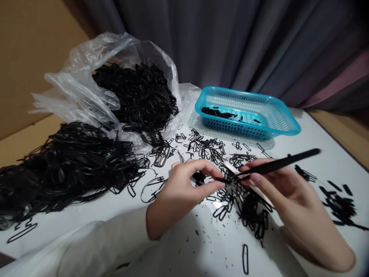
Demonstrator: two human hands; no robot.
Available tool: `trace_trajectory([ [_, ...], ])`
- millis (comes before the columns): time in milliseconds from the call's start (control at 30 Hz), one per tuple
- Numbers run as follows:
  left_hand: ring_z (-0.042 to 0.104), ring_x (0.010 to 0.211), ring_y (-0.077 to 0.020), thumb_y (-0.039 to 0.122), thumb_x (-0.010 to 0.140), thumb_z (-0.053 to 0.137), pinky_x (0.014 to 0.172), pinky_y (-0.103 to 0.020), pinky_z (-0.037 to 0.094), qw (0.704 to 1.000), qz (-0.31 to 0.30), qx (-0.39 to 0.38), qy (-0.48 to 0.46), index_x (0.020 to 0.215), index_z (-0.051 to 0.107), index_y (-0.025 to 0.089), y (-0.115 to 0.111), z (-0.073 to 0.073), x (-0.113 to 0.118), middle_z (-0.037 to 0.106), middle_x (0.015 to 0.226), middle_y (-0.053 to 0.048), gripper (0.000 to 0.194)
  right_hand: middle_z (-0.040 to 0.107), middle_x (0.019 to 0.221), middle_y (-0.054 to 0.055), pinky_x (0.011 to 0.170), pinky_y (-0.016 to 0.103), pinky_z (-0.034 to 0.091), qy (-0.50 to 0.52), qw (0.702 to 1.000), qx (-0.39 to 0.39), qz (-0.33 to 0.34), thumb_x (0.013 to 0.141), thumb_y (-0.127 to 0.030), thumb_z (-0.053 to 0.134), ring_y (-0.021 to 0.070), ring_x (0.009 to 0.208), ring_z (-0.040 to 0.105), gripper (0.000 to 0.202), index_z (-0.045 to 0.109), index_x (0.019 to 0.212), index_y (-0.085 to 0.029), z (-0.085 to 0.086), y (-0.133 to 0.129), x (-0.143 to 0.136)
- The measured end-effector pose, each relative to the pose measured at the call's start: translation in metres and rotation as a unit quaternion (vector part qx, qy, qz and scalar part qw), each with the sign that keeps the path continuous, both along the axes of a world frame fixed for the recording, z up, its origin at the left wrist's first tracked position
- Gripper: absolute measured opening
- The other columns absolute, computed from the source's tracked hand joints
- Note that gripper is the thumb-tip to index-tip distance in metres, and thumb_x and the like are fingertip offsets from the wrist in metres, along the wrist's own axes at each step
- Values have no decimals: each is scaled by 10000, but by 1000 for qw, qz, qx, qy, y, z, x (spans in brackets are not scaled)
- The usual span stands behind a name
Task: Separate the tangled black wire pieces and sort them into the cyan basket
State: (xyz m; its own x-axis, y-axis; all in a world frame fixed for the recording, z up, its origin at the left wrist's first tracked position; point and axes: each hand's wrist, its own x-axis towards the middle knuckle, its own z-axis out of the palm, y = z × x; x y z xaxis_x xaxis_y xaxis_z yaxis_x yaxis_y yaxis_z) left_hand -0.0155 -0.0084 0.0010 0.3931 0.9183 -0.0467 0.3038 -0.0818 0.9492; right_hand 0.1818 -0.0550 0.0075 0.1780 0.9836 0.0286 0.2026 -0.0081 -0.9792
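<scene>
Between the thumb and forefinger of my left hand point(184, 188), a small black strip point(221, 180) is pinched. My right hand point(294, 200) is closed on black tweezers point(276, 164), whose tips reach the strip close to my left fingertips. A thin white stick point(231, 168) passes under the right fingers; whether they grip it too I cannot tell. Below both hands lie many loose black elongated loops point(221, 211), mixed with dark crumbs. One single loop point(245, 258) rests apart near the front.
A blue perforated basket point(284, 129) with some black pieces stands at the back. On the left, a clear plastic bag point(69, 92) spills black strands point(135, 96) beside a large tangled heap point(80, 161). Small black pieces point(341, 207) form a pile at right on the white table point(173, 250).
</scene>
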Motion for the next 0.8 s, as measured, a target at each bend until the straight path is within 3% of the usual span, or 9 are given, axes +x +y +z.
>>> trace_trajectory([
  [133,588,804,-169,329,784,684,720,-298,413,1000,9,2,-1,831,673,228,-1,-2,0,679,868,-6,112,682,987,20,875,368,543,-103,982,128,-88,825,-257,652,207,942,644,121,648,938,-301,4,-10,-10],
  [200,592,819,-174,325,790,673,719,-294,417,1000,9,15,-5,836,671,218,-1,-1,1,679,866,-15,117,694,957,15,870,369,550,-118,969,199,-80,814,-164,648,208,935,652,179,653,931,-300,3,-14,-12],
  [300,588,789,-165,317,794,663,696,-287,405,1000,12,23,-1,834,667,217,-2,-1,1,677,849,-10,108,714,954,0,867,320,553,-103,955,278,-15,778,-35,634,189,939,665,285,661,949,-262,0,-18,-11],
  [467,554,736,-145,310,777,675,688,-296,363,999,13,31,23,788,662,251,-3,0,1,661,796,33,62,719,1020,-14,890,240,540,-42,957,279,74,822,-18,573,151,1006,660,283,665,994,-224,0,-18,-8],
  [800,563,763,-152,288,755,693,767,-333,348,999,23,26,30,756,669,265,-2,5,3,665,780,52,34,710,1050,-20,929,232,516,-90,955,266,94,820,-20,555,136,1020,654,310,651,1018,-237,0,-19,-5],
])
